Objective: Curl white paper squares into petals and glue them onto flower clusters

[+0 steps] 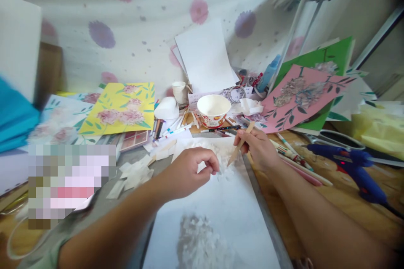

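Note:
My right hand point(257, 147) is closed round a thin wooden stick point(240, 144), whose lower tip points down at crumpled white tissue point(221, 155) on a pale blue sheet point(217, 214). My left hand point(189, 170) hovers just left of that tissue with thumb and fingers pinched together on a small white scrap. A second grey-white patch of crumpled tissue point(197, 241) lies lower on the same sheet. A white paper bowl point(213, 110) with a patterned red band stands just beyond the sheet.
A blue glue gun point(353, 166) lies on the wooden table at right, scissors point(334, 138) behind it. Flower collages on yellow point(121, 107) and pink point(299, 92) card, pens, a paper cup point(179, 91), loose paper scraps point(135, 174) and a flowered cloth backdrop surround the work.

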`<state>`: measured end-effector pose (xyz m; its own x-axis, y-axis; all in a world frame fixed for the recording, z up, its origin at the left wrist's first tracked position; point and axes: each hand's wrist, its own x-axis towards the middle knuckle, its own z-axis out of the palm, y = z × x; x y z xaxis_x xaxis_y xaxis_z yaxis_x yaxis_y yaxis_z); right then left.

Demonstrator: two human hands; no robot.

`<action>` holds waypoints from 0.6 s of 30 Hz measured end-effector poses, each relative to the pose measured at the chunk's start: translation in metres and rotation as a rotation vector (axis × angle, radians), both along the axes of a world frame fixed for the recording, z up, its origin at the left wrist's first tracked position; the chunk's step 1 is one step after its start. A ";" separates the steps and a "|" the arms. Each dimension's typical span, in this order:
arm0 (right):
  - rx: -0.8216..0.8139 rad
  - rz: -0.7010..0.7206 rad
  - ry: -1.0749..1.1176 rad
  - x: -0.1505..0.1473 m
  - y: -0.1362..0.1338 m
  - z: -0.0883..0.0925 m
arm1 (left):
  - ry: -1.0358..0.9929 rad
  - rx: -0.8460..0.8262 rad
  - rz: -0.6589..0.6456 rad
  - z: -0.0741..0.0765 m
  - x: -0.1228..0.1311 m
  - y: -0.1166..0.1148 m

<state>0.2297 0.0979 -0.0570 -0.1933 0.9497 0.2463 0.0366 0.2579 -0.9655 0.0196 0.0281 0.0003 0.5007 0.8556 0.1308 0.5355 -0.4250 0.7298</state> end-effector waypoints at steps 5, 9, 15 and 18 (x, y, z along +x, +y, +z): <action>0.036 0.050 -0.043 -0.004 -0.013 0.011 | -0.046 -0.049 0.010 0.002 -0.004 -0.003; 0.051 0.083 -0.136 -0.007 -0.022 0.015 | -0.066 -0.074 -0.008 0.003 -0.005 -0.006; 0.048 -0.040 -0.167 0.010 -0.024 0.030 | -0.012 -0.077 -0.017 0.000 -0.002 -0.008; 0.040 -0.076 -0.160 0.019 -0.038 0.044 | -0.011 -0.096 -0.001 -0.005 0.000 -0.007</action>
